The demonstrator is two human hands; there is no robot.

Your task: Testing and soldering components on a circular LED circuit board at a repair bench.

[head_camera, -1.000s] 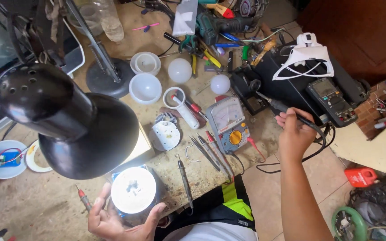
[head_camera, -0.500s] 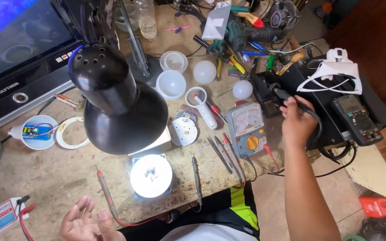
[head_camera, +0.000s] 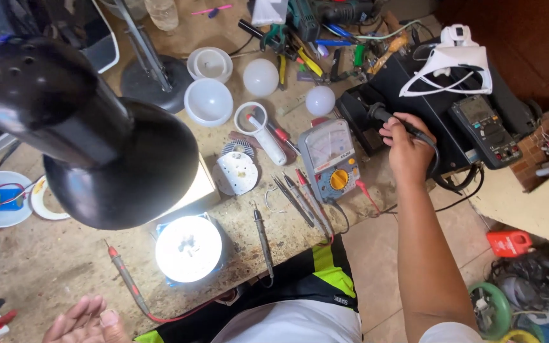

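Right hand (head_camera: 406,147) extended over surface (head_camera: 46,267), fingers wrapped tight around black soldering iron (head_camera: 394,121); left hand (head_camera: 85,321) low at edge, fingers spread, holding nothing, near red probe (head_camera: 125,277).

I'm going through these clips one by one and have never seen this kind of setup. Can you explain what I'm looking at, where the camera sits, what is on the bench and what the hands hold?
There is no machine here: a person works with two bare hands, and the single camera is worn on their head, looking down at a cluttered workbench. The right hand grips a black pen-shaped tool with a cord, by a black box at the bench's right edge. The left hand is open and empty at the bottom, near a red test probe. A large black desk lamp hangs in the foreground, lighting a round white lamp part. Also on the bench are an analog meter with a yellow dial, a digital meter, white bulb domes, screwdrivers and a magnifier.
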